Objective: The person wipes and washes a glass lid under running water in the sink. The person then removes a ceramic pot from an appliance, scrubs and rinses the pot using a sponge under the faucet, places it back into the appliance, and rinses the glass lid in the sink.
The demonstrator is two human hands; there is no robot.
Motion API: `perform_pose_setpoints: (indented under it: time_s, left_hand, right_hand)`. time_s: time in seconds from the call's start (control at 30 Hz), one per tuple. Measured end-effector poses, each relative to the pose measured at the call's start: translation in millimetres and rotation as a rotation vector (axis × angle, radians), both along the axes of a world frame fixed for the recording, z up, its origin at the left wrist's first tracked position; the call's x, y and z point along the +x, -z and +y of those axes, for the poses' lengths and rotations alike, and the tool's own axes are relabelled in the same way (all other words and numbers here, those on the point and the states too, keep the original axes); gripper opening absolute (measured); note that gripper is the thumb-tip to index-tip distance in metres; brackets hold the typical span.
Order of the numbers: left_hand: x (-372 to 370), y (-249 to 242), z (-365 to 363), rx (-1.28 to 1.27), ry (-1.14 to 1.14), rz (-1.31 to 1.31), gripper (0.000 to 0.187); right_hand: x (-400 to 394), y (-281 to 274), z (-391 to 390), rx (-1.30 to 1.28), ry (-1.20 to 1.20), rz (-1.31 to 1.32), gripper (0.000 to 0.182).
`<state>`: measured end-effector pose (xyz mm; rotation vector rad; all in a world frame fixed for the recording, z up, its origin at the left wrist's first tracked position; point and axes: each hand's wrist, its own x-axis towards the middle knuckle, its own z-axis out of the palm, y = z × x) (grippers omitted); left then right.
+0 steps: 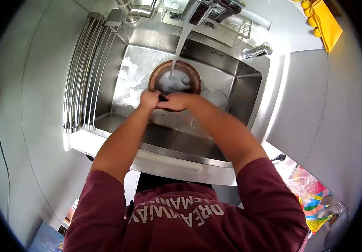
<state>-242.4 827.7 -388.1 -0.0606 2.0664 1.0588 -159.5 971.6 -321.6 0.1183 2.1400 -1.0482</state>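
Steel sink, centre frame: brown pan under running water, clear disc just right. Left hand, right hand look curled closed around pan's dark handle; wet grip could slip, pan hits disc.

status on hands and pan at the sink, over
Left hand and right hand at near edge of brown pan. Water running into pan. Clear round thing just right of pan.
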Motion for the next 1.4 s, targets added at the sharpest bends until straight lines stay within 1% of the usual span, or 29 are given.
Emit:
perform_pose_setpoints:
  time_s: [0.07, 0.13, 0.17, 0.2, 0.27, 0.3, 0.4, 0.43, 0.53, 0.57, 0.63, 0.67, 0.7, 0.73, 0.8, 0.83, 0.87, 0.9, 0.93, 1.0, 1.03, 1.1, 1.13, 1.2, 1.27, 1.3, 1.33, 1.37, 1.4]
  left_hand:
    - [-6, 0, 3, -0.025, 0.077, 0.077, 0.036]
    - [-2, -15, 10, -0.086, 0.102, 0.125, 0.035]
    - [-2, -17, 12, -0.083, 0.090, 0.144, 0.035]
    - [-2, -20, 13, -0.079, 0.074, 0.164, 0.035]
    - [-2, -9, 6, -0.075, 0.071, 0.156, 0.036]
    - [-6, 0, 4, -0.072, 0.084, 0.133, 0.036]
    - [-8, 17, 7, -0.018, 0.090, 0.102, 0.036]
    - [-6, 12, 11, -0.012, 0.068, 0.058, 0.037]
    - [2, -30, 26, -0.035, -0.070, -0.146, 0.038]
    - [3, -31, 25, -0.031, -0.051, -0.119, 0.039]
    - [3, -35, 25, -0.023, -0.001, -0.066, 0.041]
    - [3, -21, 23, -0.026, 0.023, -0.001, 0.041]
    - [0, -5, 24, -0.024, 0.046, 0.063, 0.042]
    - [0, -1, 28, -0.037, 0.061, 0.096, 0.042]
    - [1, 2, 34, -0.085, 0.080, 0.127, 0.042]
    - [0, -2, 38, -0.117, 0.083, 0.132, 0.042]
    - [1, -6, 40, -0.134, 0.079, 0.116, 0.042]
    - [4, -11, 42, -0.150, 0.078, 0.102, 0.043]
    - [6, -15, 43, -0.169, 0.079, 0.090, 0.043]
    - [7, -23, 42, -0.142, 0.025, 0.096, 0.043]
    - [7, -22, 42, -0.138, 0.016, 0.108, 0.043]
    - [9, -11, 39, -0.122, 0.003, 0.109, 0.042]
    - [6, 2, 36, -0.110, -0.006, 0.104, 0.041]
    - [1, 8, 33, -0.063, -0.022, 0.060, 0.040]
    - [-1, 2, 30, 0.004, -0.040, -0.011, 0.040]
    - [-2, -1, 30, -0.079, 0.080, 0.162, 0.041]
    - [0, -17, 33, -0.123, 0.132, 0.453, 0.042]
    - [7, -41, 34, -0.170, 0.180, 0.742, 0.044]
    - [5, -62, 32, -0.126, 0.286, 0.973, 0.043]
  right_hand:
    - [-22, 7, 16, 0.021, -0.026, -0.188, 0.068]
    - [-36, 48, 8, 0.061, 0.109, 0.014, 0.045]
    - [-32, 60, -16, 0.192, 0.417, 0.261, 0.035]
    - [-30, 71, -16, 0.137, 0.426, 0.242, 0.034]
    - [-22, 63, -12, 0.027, 0.440, 0.197, 0.031]
    - [-28, 57, 6, 0.077, 0.014, 0.007, 0.028]
    - [-20, 49, 31, 0.562, -0.232, 0.072, 0.023]
    - [-32, 70, 34, 0.683, -0.311, 0.075, 0.020]
    - [-44, 79, 34, 0.506, 0.064, 0.383, 0.019]
    - [-45, 85, 33, 0.580, -0.431, 0.521, 0.020]
    - [-43, 84, 36, 0.372, 0.043, 0.450, 0.020]
    - [-38, 84, 40, 0.267, 0.274, 0.404, 0.021]
    - [-33, 87, 57, 0.831, -0.511, 0.599, 0.025]
    - [-28, 71, 52, 0.764, -0.341, 0.384, 0.026]
    - [-11, 18, 31, 0.614, -0.012, -0.035, 0.028]
    - [-10, 11, 27, 0.468, -0.172, -0.102, 0.032]
    - [-12, 15, 21, 0.260, -0.007, -0.128, 0.032]
    - [-9, 32, 13, 0.143, 0.252, -0.048, 0.032]
    - [-9, 35, 8, 0.020, 0.509, 0.037, 0.033]
    - [-5, 39, 11, 0.222, 0.297, 0.037, 0.034]
    - [-4, 31, 13, 0.324, 0.191, 0.035, 0.034]
    - [3, -1, 13, 0.280, 0.140, 0.009, 0.031]
    - [8, -14, 13, 0.262, 0.113, -0.001, 0.030]
    - [37, -27, 23, 0.437, -0.119, 0.262, 0.025]
    - [45, -32, 32, 0.570, -0.334, 0.417, 0.024]
    - [44, -33, 36, 0.616, -0.422, 0.435, 0.025]
    - [40, -36, 43, 0.671, -0.504, 0.456, 0.026]
    - [34, -48, 45, 0.631, -0.473, 0.476, 0.024]
    - [25, -58, 43, 0.585, -0.448, 0.498, 0.023]
